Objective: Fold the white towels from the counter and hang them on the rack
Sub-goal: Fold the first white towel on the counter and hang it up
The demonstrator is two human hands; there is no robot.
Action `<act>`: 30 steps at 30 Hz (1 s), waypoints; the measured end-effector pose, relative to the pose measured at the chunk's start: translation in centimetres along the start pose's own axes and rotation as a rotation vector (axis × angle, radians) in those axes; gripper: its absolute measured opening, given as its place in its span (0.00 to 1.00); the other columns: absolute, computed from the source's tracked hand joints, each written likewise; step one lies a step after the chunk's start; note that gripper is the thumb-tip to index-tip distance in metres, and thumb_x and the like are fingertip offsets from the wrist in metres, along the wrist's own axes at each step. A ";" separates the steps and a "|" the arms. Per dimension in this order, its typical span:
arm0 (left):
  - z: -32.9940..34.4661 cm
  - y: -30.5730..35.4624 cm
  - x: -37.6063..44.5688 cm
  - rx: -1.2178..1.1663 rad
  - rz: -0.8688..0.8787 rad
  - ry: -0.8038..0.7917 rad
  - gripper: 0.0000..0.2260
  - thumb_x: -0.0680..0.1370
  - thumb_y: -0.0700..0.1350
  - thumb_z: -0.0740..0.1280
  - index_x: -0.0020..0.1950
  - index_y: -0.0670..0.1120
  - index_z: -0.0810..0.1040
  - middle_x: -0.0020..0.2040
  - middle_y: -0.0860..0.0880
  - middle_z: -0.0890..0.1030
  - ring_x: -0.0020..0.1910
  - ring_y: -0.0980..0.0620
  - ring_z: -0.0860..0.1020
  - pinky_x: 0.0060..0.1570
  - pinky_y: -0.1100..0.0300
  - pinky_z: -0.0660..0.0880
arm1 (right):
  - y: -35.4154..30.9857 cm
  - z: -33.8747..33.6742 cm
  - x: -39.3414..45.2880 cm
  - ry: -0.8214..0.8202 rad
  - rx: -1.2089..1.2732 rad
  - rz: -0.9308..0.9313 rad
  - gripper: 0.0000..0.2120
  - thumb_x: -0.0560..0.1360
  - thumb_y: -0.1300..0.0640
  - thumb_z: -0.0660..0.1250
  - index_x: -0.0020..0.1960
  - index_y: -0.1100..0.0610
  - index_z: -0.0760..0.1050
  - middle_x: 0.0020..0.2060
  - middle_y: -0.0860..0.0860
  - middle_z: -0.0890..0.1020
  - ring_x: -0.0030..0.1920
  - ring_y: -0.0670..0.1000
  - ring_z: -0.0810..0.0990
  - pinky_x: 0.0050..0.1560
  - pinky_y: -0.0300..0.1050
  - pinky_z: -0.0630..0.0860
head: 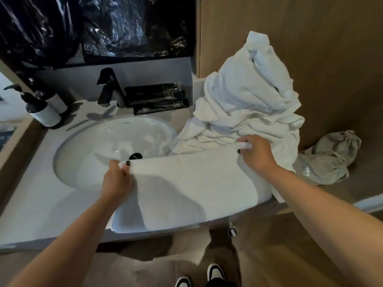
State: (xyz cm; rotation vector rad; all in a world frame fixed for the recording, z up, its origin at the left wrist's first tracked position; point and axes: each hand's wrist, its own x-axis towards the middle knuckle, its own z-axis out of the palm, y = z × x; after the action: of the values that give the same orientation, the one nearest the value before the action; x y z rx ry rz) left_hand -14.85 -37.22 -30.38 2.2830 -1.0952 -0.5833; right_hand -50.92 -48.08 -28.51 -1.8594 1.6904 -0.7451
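Observation:
A white towel (192, 183) lies spread flat over the front of the counter (37, 206), its far edge folded over. My left hand (117, 180) pinches the towel's far left corner beside the sink. My right hand (256, 153) pinches the far right corner. Behind my right hand rises a tall crumpled pile of white towels (250, 100), leaning against the wooden wall. No rack is in view.
A white sink basin (107, 141) with a black drain sits left of the towel, a black faucet (109, 88) behind it. Two pump bottles (44, 108) stand at far left. Black packets (157, 96) lie by the faucet. Grey cloth bags (329, 156) lie at right.

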 end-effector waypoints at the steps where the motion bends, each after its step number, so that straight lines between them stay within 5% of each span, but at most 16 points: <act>1: 0.3 -0.4 0.3 0.036 -0.021 -0.006 0.07 0.84 0.46 0.56 0.53 0.42 0.65 0.50 0.36 0.76 0.46 0.40 0.72 0.45 0.50 0.66 | 0.2 0.7 -0.3 0.026 -0.032 -0.034 0.12 0.72 0.73 0.65 0.52 0.63 0.80 0.49 0.60 0.81 0.52 0.59 0.79 0.48 0.34 0.67; 4: 1.0 -0.7 0.1 0.171 -0.029 0.029 0.13 0.82 0.45 0.60 0.62 0.40 0.69 0.62 0.36 0.76 0.59 0.36 0.74 0.54 0.46 0.69 | 0.4 3.2 -2.5 0.145 -0.227 -0.147 0.21 0.70 0.72 0.69 0.62 0.64 0.76 0.57 0.63 0.77 0.60 0.64 0.75 0.61 0.49 0.70; 6: 1.9 -0.3 -1.4 0.288 0.191 0.109 0.19 0.81 0.44 0.61 0.70 0.38 0.69 0.70 0.37 0.71 0.69 0.36 0.69 0.66 0.43 0.66 | -0.6 4.9 -5.2 0.161 -0.400 -0.289 0.25 0.69 0.70 0.65 0.67 0.61 0.74 0.66 0.62 0.73 0.69 0.65 0.69 0.68 0.61 0.62; 10: 5.4 0.8 -5.1 0.444 0.677 -0.049 0.25 0.82 0.50 0.51 0.77 0.42 0.63 0.78 0.43 0.62 0.78 0.46 0.57 0.76 0.48 0.53 | -4.5 9.5 -8.4 -0.121 -0.428 -0.528 0.27 0.74 0.62 0.49 0.71 0.59 0.70 0.73 0.57 0.69 0.75 0.58 0.61 0.74 0.56 0.55; 15: 7.8 -0.8 -5.7 0.562 0.651 -0.169 0.28 0.83 0.57 0.42 0.81 0.47 0.49 0.81 0.48 0.49 0.80 0.52 0.44 0.77 0.51 0.43 | -3.4 12.3 -8.3 -0.356 -0.551 -0.369 0.29 0.80 0.48 0.43 0.79 0.56 0.54 0.79 0.52 0.54 0.79 0.52 0.48 0.77 0.58 0.53; 20: 6.7 -1.7 -5.6 0.547 0.557 -0.166 0.30 0.81 0.63 0.41 0.81 0.52 0.43 0.81 0.50 0.43 0.79 0.53 0.38 0.78 0.51 0.40 | -1.5 9.9 -7.9 -0.367 -0.615 -0.277 0.34 0.80 0.36 0.42 0.80 0.51 0.37 0.79 0.48 0.37 0.77 0.50 0.33 0.76 0.56 0.35; 30: 3.7 -5.0 -5.8 0.563 0.539 -0.195 0.33 0.81 0.64 0.40 0.81 0.46 0.44 0.81 0.49 0.43 0.79 0.53 0.39 0.78 0.53 0.40 | 3.7 3.9 -8.8 -0.337 -0.648 -0.004 0.39 0.77 0.32 0.38 0.78 0.53 0.31 0.77 0.48 0.34 0.77 0.50 0.32 0.78 0.56 0.40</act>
State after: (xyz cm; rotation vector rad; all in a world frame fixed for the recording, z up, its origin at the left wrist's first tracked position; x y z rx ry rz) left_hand -17.51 -31.02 -35.50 2.2316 -2.0937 -0.3007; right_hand -51.48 -39.64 -34.42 -2.2380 1.8223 0.1560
